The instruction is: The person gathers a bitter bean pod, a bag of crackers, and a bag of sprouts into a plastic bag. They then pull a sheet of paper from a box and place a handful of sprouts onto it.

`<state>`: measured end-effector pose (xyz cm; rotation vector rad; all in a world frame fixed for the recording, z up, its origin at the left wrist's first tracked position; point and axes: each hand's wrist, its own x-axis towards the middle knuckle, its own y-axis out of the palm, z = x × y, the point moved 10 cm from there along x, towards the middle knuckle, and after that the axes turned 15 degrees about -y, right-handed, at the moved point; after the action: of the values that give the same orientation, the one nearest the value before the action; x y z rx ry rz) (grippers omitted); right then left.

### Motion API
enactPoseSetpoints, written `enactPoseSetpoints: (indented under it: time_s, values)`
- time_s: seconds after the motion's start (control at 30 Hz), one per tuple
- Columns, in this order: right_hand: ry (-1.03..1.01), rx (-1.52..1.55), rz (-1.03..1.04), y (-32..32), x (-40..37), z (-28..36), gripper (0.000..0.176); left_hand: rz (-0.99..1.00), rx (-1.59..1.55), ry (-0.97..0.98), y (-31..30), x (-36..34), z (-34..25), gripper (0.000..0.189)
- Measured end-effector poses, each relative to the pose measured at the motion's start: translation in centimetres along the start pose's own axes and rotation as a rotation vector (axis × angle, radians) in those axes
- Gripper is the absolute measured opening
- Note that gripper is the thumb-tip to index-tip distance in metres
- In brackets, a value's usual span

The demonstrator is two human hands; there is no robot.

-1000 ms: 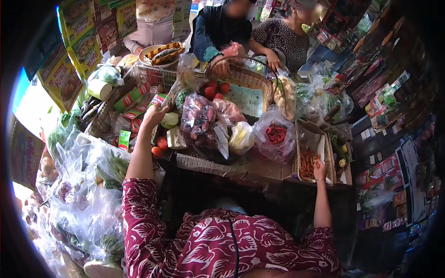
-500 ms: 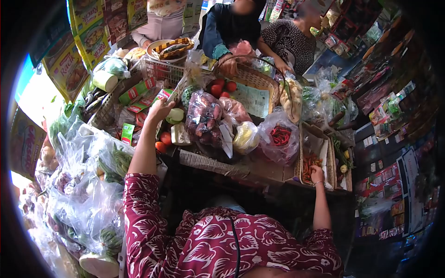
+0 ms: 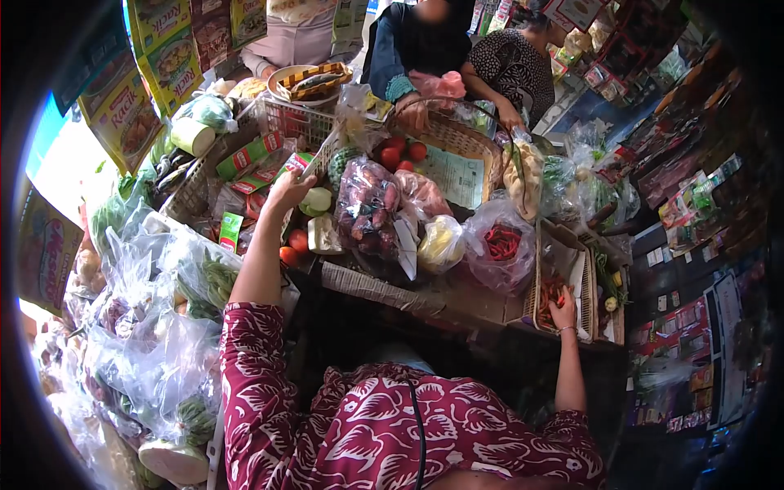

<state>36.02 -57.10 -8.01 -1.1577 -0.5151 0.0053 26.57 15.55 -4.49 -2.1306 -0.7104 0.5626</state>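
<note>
My left hand (image 3: 287,193) reaches forward and grips the upper edge of a pale plastic basket (image 3: 327,151); its fingers show only in part. Close by lie a pale green round vegetable (image 3: 315,202) and a white block-shaped item (image 3: 325,234). My right hand (image 3: 563,311) is down in a narrow woven basket (image 3: 585,282), its fingers apart and touching small orange-red chilies (image 3: 549,296). Left of that basket, a clear bag of red chilies (image 3: 501,242) sits open on the counter.
A bag of purplish shallots or roots (image 3: 367,208), tomatoes (image 3: 394,152) and a handled wicker basket (image 3: 482,151) crowd the counter. Bagged vegetables (image 3: 147,327) are heaped at left. Seasoning packets (image 3: 167,69) hang above. Several people stand opposite, one hand (image 3: 412,110) at the wicker basket.
The view has shifted slightly, so the counter appears a little right and lower. My right hand's fingers have spread more among the chilies. My left hand stays at the basket edge.
</note>
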Motion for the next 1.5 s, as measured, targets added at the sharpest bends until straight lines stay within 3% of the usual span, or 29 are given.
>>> enactPoseSetpoints:
  time_s: [0.13,0.27,0.47,0.53,0.67,0.73,0.83,0.97,1.07,1.13,1.27,1.5]
  values:
    - [-0.04,-0.082,0.154,1.5,0.0,-1.1,0.042,0.009,0.002,-0.013,0.1,-0.2,0.0,0.06]
    - [0.15,-0.006,0.394,3.1,-0.6,-2.5,0.029,0.028,0.008,0.005,0.9,1.1,0.7,0.061]
    - [0.119,0.009,0.19,0.1,-0.2,0.0,0.026,0.012,0.007,-0.005,0.6,0.6,0.5,0.062]
    - [0.045,0.128,-0.181,-1.6,-0.5,-0.8,0.031,0.013,0.01,-0.016,0.4,0.3,0.4,0.062]
    - [0.13,0.088,-0.083,-1.5,-0.5,-0.3,0.036,0.019,0.008,-0.009,0.6,0.5,0.4,0.063]
    - [0.216,-0.007,0.141,-0.5,-0.6,0.2,0.033,0.029,0.017,-0.009,0.6,0.4,0.4,0.064]
    - [0.198,-0.078,0.235,0.0,-0.5,-0.3,0.028,0.033,0.025,-0.009,0.9,0.9,0.7,0.064]
    - [0.147,-0.077,0.129,-0.3,-0.3,-0.6,0.022,0.015,0.031,0.001,0.9,1.1,0.7,0.063]
    - [0.217,-0.089,0.094,-0.2,-0.7,-1.5,0.021,0.009,0.023,0.003,0.6,0.7,0.4,0.062]
    - [-0.008,-0.028,0.025,-0.4,-0.1,0.3,0.02,0.015,0.025,-0.003,0.3,0.2,0.0,0.062]
    - [0.137,-0.094,0.15,-0.7,0.0,0.9,0.019,-0.003,0.005,-0.012,0.1,-0.1,0.1,0.06]
    - [0.072,0.055,-0.064,-1.3,-0.1,-0.4,0.017,0.004,0.007,0.003,0.1,-0.1,-0.1,0.058]
